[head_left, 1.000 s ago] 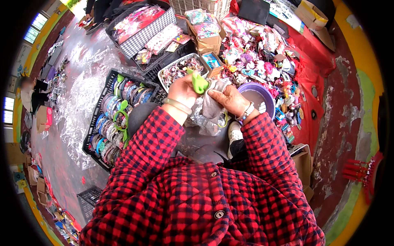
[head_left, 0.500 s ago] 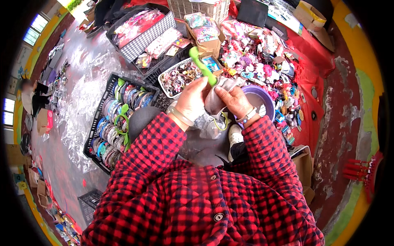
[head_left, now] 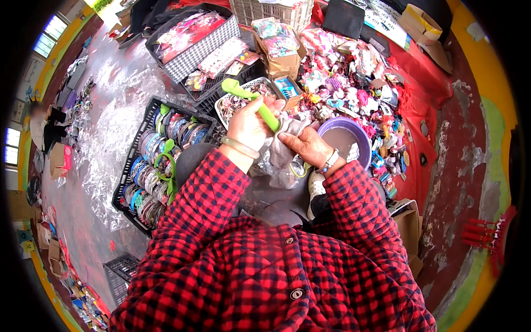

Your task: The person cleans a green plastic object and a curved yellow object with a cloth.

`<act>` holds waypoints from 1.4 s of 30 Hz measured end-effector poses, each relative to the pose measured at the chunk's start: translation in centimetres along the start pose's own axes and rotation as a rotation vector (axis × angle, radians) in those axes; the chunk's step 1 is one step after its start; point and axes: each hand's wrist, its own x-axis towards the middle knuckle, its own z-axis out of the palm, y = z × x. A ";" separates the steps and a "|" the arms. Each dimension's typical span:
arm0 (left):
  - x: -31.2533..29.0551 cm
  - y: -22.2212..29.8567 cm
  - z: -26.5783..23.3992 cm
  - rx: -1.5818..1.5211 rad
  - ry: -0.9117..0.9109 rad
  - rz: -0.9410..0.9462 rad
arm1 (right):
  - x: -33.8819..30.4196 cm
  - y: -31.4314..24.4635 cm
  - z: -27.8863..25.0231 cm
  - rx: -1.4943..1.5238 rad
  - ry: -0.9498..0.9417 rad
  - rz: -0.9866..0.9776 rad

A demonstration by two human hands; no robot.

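A bright green headband (head_left: 267, 117) with a leaf-shaped knob at its upper end slants across the space between my hands. My left hand (head_left: 247, 126) is closed around its middle, with the knob sticking out to the upper left. A damp-looking grey cloth (head_left: 285, 152) is pinched in my right hand (head_left: 312, 145), pressed against the band's lower end, which it hides. Below the cloth is a clear plastic bag (head_left: 281, 176) with a yellow-green loop. Just right of my right hand stands a purple basin (head_left: 362, 133) holding murky water.
A black crate (head_left: 133, 166) with rows of headbands, some green, stands at my left. Ahead are a white basket (head_left: 221, 110) of hair accessories, a small cardboard box (head_left: 287, 91) and a houndstooth bin (head_left: 204, 47). Piled hair ornaments (head_left: 343, 83) cover red cloth (head_left: 426, 105) at the right.
The headband has tilted further left, its knob swinging left and down. My left hand has turned more palm-up around it; the right hand and cloth have moved slightly down.
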 end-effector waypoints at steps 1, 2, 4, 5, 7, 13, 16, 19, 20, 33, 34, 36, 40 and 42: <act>0.2 0.0 -0.2 0.043 -0.007 0.021 | 0.4 1.5 -0.2 -0.062 -0.011 0.019; 0.1 -0.2 -0.2 0.021 -0.021 -0.004 | 0.3 1.7 -0.1 -0.038 0.000 -0.060; -0.3 -0.3 -0.2 -0.019 -0.043 -0.047 | 0.1 1.4 0.4 0.016 0.016 -0.224; -0.3 -0.6 0.0 0.003 -0.058 -0.049 | 0.3 1.7 0.0 0.030 -0.054 -0.179; 0.1 -1.9 -0.8 0.049 -0.153 -0.042 | 0.3 1.8 0.6 0.095 0.058 -0.200; -1.2 -3.9 0.4 0.338 -0.197 0.011 | 1.0 1.9 2.2 0.434 0.268 -0.269; -1.2 -3.7 0.9 0.179 -0.217 -0.110 | 0.8 1.7 1.5 0.365 0.249 -0.173; -0.7 -2.7 0.8 0.107 -0.176 -0.092 | 1.0 2.0 0.2 0.409 0.179 -0.144; -0.3 -2.0 0.5 0.103 -0.167 -0.086 | 0.9 1.7 -0.2 0.395 0.137 -0.116; -1.0 -1.0 1.0 0.253 0.163 -0.093 | 1.1 2.2 -0.8 -0.024 0.198 -0.201; -0.5 -1.1 0.3 0.256 0.139 -0.058 | 0.9 2.2 -1.0 -0.101 0.224 -0.189; 0.3 -1.2 -1.1 0.264 0.092 0.010 | 1.0 2.5 -1.2 -0.135 0.208 -0.163; -0.3 -1.0 0.3 0.030 0.021 -0.042 | 0.5 2.0 -1.6 -0.045 0.113 -0.165; -0.3 -0.7 -0.2 -0.026 -0.030 -0.087 | 0.1 1.6 -2.2 0.068 0.056 -0.100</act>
